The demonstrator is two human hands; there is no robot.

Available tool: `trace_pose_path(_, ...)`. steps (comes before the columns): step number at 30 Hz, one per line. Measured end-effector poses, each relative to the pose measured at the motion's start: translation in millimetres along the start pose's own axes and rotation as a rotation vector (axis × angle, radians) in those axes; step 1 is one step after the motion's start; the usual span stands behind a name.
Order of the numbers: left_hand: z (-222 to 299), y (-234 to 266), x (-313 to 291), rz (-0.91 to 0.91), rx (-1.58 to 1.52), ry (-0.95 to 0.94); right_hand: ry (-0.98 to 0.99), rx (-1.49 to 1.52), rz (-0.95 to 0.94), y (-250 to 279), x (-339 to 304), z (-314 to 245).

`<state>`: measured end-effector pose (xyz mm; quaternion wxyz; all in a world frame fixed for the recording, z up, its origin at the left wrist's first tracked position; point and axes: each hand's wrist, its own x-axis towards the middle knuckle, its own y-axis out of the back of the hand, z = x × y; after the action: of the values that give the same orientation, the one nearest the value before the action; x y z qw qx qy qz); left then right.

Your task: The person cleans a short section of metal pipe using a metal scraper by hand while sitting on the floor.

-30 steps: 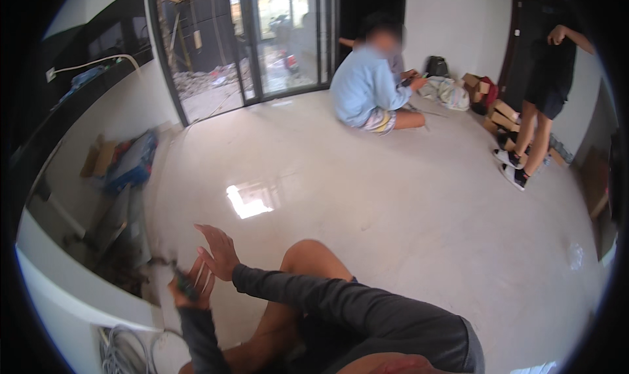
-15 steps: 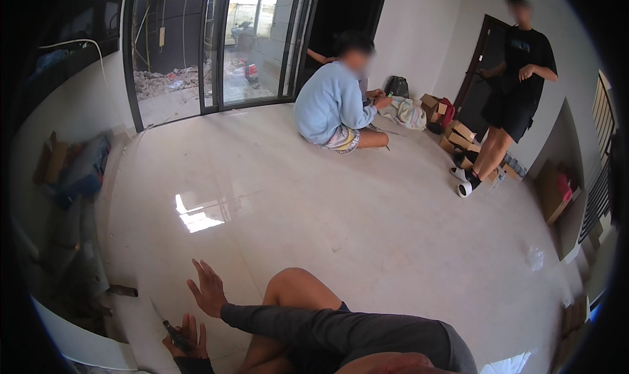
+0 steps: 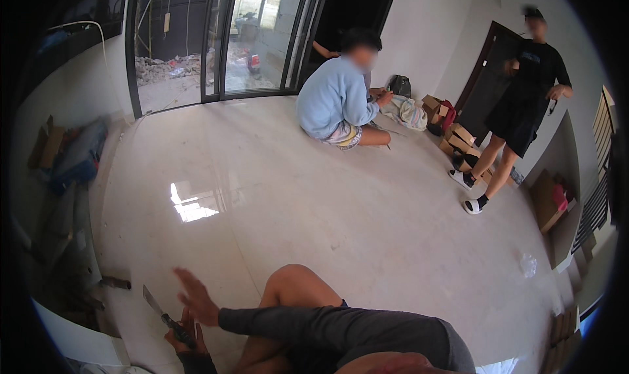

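While a bulky blue case [image 3: 80,156] sits beside a brown cardboard box [image 3: 47,148] to the left of the black-framed sliding glass door [image 3: 262,59], a short dark tube [image 3: 116,283] juts onto the glossy pale floor [image 3: 295,223], farther out from that door. Also well out from the door is a dark-handled knife [image 3: 166,317] with a slim, slightly curved metal blade, lying across the worker's left hand [image 3: 198,336]; the fingers are only half bent, yet they have hold of the handle, and the tip points toward the door's left side. A little closer to the door, the right hand [image 3: 198,300] is spread flat and looks empty, though blurred, apart from the blade. To manage the blade well, I'd say, the left fingers should wrap the handle fully, and the right palm ought to be clear of the edge. Before the door's right side, somebody in a light blue top [image 3: 334,102] sits; right of the door are brown cartons [image 3: 462,141] and, rightmost, someone in black clothes [image 3: 511,98], standing.
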<state>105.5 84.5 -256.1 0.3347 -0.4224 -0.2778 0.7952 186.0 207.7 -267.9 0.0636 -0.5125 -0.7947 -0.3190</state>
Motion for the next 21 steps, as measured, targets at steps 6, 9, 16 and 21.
trace_pose_path(6,-0.9,10.9,-1.4,-0.124,0.031,0.104,0.041,-0.334,-0.234,6.0,-12.8,-27.6)
trace_pose_path(9,-7.7,-1.7,-8.5,-0.009,0.083,0.066,-0.309,-0.147,-0.146,5.0,-8.5,15.6)
trace_pose_path(16,-9.5,28.0,26.6,-0.142,0.008,0.102,0.067,-0.123,-0.373,13.8,-24.9,-54.9)
trace_pose_path(21,4.3,17.7,8.5,0.065,0.033,0.104,-0.3,0.068,-0.241,6.6,-5.8,-13.8)
